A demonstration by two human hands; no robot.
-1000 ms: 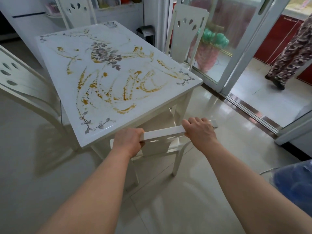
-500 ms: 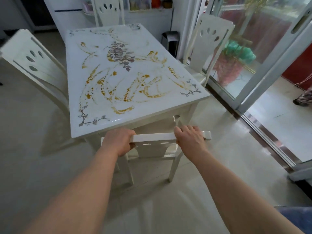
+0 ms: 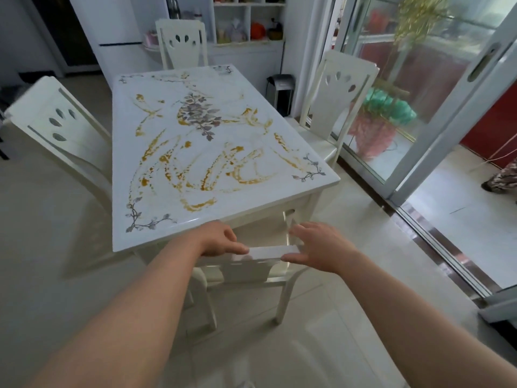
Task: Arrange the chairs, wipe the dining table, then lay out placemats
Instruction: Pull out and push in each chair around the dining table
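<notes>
A white wooden dining chair (image 3: 260, 271) with a flat top rail stands at the near short end of the glossy white rectangular counter (image 3: 279, 197), its seat pushed in beneath the top and its back just beside the counter's edge. The person's bare left grip (image 3: 218, 239) is curled over the left end of that rail, thumb lying straight along the near face and fingers bent over the far side, so it grasps the chair loosely. The bare right grip (image 3: 321, 247) is released: the fingers are spread and raised above the right end of the rail, and only the thumb tip reaches its near edge. The counter top bears a printed grey flower spray and grey corner sprigs, and broad orange-brown smears (image 3: 201, 204) sweep across its middle and near half. Three matching white chairs with leaf-shaped cut-outs stand round it: one on the left side (image 3: 56, 127), angled away from the counter, one at the far end (image 3: 181, 43), upright and close in, and one on the right side (image 3: 341, 91), near the white-framed sliding glass door (image 3: 447, 107). All stand on the pale glossy tiled floor (image 3: 56, 275). A white shelf unit (image 3: 249, 23) holding small items rises behind the far chair.
</notes>
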